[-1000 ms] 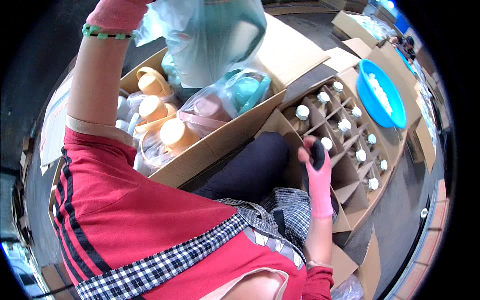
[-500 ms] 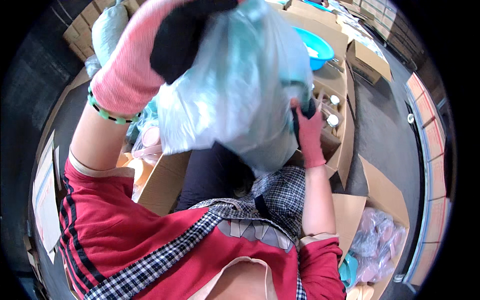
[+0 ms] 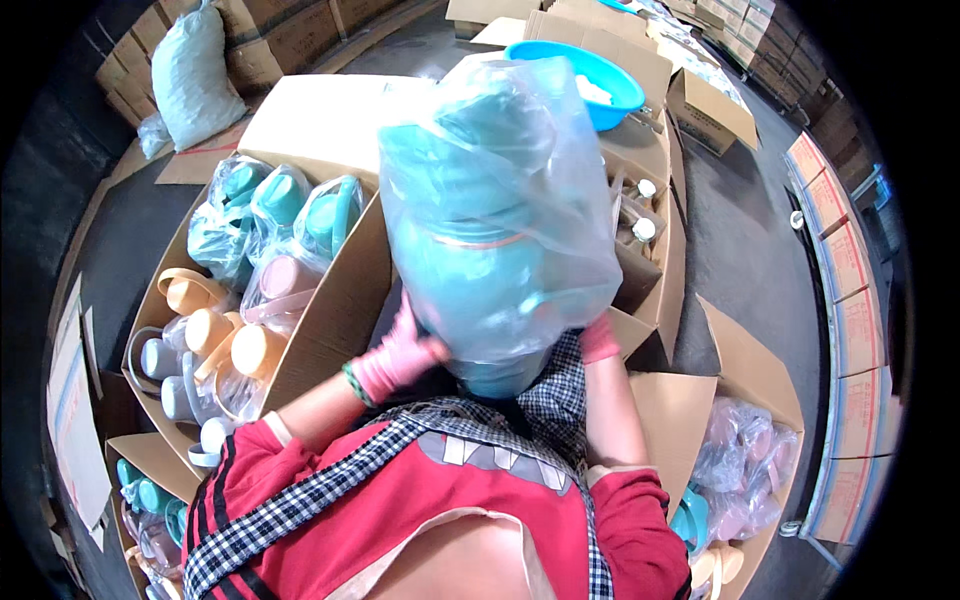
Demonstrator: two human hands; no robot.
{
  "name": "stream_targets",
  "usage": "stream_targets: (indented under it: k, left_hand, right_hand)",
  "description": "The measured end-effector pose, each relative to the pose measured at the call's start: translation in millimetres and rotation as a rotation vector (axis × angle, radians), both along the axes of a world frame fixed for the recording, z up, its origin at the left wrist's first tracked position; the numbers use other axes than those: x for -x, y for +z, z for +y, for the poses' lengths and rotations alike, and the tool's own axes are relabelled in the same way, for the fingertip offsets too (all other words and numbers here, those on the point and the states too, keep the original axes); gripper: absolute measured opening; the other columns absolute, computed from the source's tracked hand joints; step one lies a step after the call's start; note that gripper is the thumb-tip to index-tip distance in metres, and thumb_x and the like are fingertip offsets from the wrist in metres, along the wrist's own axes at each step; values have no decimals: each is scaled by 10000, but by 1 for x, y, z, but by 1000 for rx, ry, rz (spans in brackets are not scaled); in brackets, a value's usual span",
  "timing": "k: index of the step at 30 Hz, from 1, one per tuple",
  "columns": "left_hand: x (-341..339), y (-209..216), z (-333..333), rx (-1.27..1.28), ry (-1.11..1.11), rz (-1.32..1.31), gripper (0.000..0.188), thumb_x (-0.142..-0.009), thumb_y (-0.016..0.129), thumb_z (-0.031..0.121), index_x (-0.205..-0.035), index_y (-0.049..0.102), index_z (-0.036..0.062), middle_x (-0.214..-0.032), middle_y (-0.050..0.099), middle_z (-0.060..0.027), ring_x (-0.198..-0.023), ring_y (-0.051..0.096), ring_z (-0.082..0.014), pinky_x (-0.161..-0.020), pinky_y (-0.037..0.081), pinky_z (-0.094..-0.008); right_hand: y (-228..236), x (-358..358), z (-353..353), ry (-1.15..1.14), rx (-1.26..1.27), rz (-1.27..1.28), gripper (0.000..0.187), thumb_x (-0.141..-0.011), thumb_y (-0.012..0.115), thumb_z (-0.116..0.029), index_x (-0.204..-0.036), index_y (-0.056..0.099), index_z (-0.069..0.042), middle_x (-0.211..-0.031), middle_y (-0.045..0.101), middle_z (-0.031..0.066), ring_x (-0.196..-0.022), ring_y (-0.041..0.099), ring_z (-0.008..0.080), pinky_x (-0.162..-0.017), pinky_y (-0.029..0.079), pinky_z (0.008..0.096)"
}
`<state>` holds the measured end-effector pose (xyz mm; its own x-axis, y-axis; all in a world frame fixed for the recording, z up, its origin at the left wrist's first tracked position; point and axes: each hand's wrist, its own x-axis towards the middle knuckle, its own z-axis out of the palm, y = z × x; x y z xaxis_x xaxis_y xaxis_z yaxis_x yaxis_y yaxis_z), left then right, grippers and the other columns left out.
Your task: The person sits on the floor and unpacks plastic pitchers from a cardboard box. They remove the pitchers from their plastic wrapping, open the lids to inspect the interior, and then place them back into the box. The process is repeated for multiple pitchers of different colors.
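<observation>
A large teal jug-like vessel (image 3: 480,270) stands upright in front of me inside a loose, cloudy plastic bag (image 3: 585,230). Its exact kind is blurred by the film. Low on its left side, my left hand (image 3: 392,362), in a pink glove with dark palm, is closed against the bag, the thumb toward the middle. My right hand (image 3: 600,340), gloved alike, holds the lower right side; its fingers are hidden behind the bag. Just left is an open carton (image 3: 335,290) of bagged teal jugs (image 3: 280,197), a pink one (image 3: 287,277) and orange ones (image 3: 257,350).
At the right, a divided carton (image 3: 672,270) holds white-capped bottles (image 3: 643,230). Behind the bag sits a blue basin (image 3: 620,85) with white pieces inside. Another carton (image 3: 765,375) with bagged items is at lower right. A stuffed white sack (image 3: 195,80) leans at far left.
My left hand has come down from high at the upper left to the bag's lower left side. The bag now stands upright around the teal vessel, and the left carton is uncovered.
</observation>
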<state>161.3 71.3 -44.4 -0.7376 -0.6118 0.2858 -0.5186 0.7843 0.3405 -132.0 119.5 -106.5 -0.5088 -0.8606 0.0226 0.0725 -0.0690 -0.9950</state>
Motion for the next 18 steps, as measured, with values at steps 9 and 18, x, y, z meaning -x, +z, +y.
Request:
stream_targets:
  k: [9, 18]
  left_hand:
    - [-27, -3, -53, -1278, -228, 1069, 757, -717, 633, 432, -1260, 289, 32, -1177, 455, -110, -1039, 478, -203, -877, 406, -310]
    - [19, -36, 0, -689, -528, 582, 1161, -513, 764, 498, -1317, 111, -25, -1327, 226, -188, -1243, 221, -304, -1025, 183, -388]
  right_hand:
    - [-51, -7, 26, 88, -110, -446, 393, -828, 463, -215, -1163, 430, -12, -1120, 503, 116, -1034, 476, 232, -901, 380, 333]
    - [97, 34, 66, 87, 633, -573, 470, -848, 451, -329, -1219, 385, -47, -1157, 471, 95, -1072, 448, 256, -939, 352, 358]
